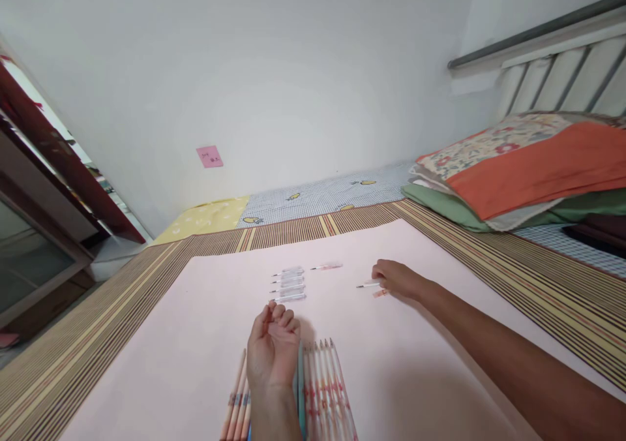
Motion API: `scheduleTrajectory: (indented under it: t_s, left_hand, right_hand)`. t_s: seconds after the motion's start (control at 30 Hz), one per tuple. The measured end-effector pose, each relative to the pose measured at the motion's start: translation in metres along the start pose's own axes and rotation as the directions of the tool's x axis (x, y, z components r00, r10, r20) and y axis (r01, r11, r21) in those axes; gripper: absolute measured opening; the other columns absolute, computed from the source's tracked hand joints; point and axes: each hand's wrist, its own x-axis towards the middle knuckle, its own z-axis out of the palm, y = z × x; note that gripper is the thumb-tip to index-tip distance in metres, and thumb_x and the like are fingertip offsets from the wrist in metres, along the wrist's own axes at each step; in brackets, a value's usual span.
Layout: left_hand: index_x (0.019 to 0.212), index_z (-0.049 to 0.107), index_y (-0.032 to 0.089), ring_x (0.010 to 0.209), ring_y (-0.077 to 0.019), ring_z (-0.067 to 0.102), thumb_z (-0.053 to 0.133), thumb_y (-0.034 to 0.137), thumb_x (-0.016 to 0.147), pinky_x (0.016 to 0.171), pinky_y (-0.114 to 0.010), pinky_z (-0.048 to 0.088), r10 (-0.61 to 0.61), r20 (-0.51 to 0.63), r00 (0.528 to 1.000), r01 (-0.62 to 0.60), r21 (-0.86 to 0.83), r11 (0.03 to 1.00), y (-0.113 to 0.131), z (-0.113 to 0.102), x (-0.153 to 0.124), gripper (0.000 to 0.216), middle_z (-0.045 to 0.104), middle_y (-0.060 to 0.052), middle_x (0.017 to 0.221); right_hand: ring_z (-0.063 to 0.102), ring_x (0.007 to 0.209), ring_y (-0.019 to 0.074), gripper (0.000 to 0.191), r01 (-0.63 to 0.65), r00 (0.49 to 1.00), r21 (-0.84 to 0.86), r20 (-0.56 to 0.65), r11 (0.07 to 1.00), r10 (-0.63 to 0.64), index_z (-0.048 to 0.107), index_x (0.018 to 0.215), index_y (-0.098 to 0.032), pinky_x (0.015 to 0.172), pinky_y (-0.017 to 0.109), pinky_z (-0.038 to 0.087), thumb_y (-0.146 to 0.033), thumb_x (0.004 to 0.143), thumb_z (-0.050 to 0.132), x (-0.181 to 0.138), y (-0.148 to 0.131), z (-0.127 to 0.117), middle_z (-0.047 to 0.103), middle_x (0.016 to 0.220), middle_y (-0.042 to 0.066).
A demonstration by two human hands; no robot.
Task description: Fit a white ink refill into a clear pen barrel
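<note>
My left hand (274,349) rests on a row of pens (325,389) lying side by side on the pale pink sheet (430,363), fingers curled with nothing visibly held. Just beyond it lie several clear pen caps (289,282) in a short column. My right hand (395,278) reaches out to the right and grips a thin pen refill (368,286) whose tip points left. A small pinkish piece (380,293) lies under that hand. Another pink cap (327,267) lies apart, further back.
The pink sheet covers a striped woven mat (562,284) on a bed. Folded quilts and a pillow (528,173) are stacked at the right. A white wall with a pink note (210,156) stands behind; a dark wooden cabinet (44,186) is at the left.
</note>
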Motion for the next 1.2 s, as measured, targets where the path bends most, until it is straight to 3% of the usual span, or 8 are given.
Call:
scheduleTrajectory:
  t_s: [0.13,0.43,0.83,1.0,1.1,1.2]
  left_hand:
    - [0.081,0.057,0.014,0.054,-0.0075,0.042,0.056,0.010,0.084,0.051,-0.019,0.034,-0.018,-0.001,1.000,0.018,0.034,0.999,-0.004,-0.002,0.003,0.005,0.044,0.003,0.066]
    - [0.078,0.059,0.013,0.054,-0.0077,0.041,0.056,0.011,0.084,0.050,-0.019,0.034,-0.071,-0.040,0.997,0.074,0.065,0.995,-0.019,-0.002,0.006,0.008,0.045,0.002,0.066]
    - [0.076,0.059,0.013,0.053,-0.0074,0.042,0.054,0.011,0.085,0.049,-0.018,0.035,-0.063,-0.088,0.994,0.068,0.053,0.996,-0.022,-0.003,0.009,0.011,0.048,0.001,0.065]
    - [0.078,0.061,0.012,0.050,-0.0063,0.044,0.055,0.011,0.087,0.046,-0.017,0.037,-0.027,-0.132,0.991,0.042,0.108,0.993,-0.025,0.002,0.007,0.011,0.050,0.001,0.065]
    - [0.090,0.065,0.012,0.055,-0.0068,0.054,0.063,0.009,0.085,0.047,-0.015,0.043,0.037,-0.206,0.978,0.019,0.262,0.965,-0.034,0.006,0.005,0.007,0.062,-0.004,0.075]
    - [0.095,0.066,0.011,0.065,-0.0106,0.064,0.071,0.011,0.082,0.054,-0.017,0.052,0.048,-0.217,0.975,0.038,0.376,0.926,-0.047,0.005,0.006,0.014,0.067,-0.008,0.083]
  right_hand:
    - [0.056,0.071,0.0165,0.013,-0.021,0.998,-0.044,0.059,0.999,0.023,0.058,0.071,-0.019,0.058,0.025,0.030,-0.010,0.066,0.066,0.005,-0.004,-0.001,0.066,0.083,0.004]
    - [0.059,0.072,0.0208,0.033,0.004,0.991,-0.140,0.136,0.990,0.016,0.051,0.067,-0.021,0.061,0.027,0.030,-0.019,0.056,0.082,0.015,-0.017,-0.009,0.064,0.077,0.002]
    - [0.058,0.060,0.0170,0.024,-0.001,0.992,-0.008,0.126,1.000,0.002,0.061,0.071,-0.020,0.053,0.026,0.030,-0.003,0.054,0.061,0.017,-0.032,-0.005,0.064,0.068,0.001]
    - [0.059,0.065,0.0174,0.010,0.097,0.992,0.123,0.071,0.988,-0.106,0.068,0.076,-0.017,0.059,0.026,0.036,-0.017,0.071,0.060,0.023,-0.050,-0.012,0.066,0.069,0.003]
    - [0.059,0.071,0.0157,0.016,0.201,0.975,0.219,0.050,0.955,-0.217,0.073,0.085,-0.017,0.064,0.025,0.039,-0.026,0.075,0.063,0.020,-0.075,-0.019,0.068,0.077,0.002]
    - [0.054,0.062,0.0130,0.024,0.297,0.928,0.401,0.091,0.866,-0.361,0.075,0.096,-0.018,0.058,0.023,0.037,-0.028,0.080,0.059,0.008,-0.108,-0.020,0.064,0.067,-0.001]
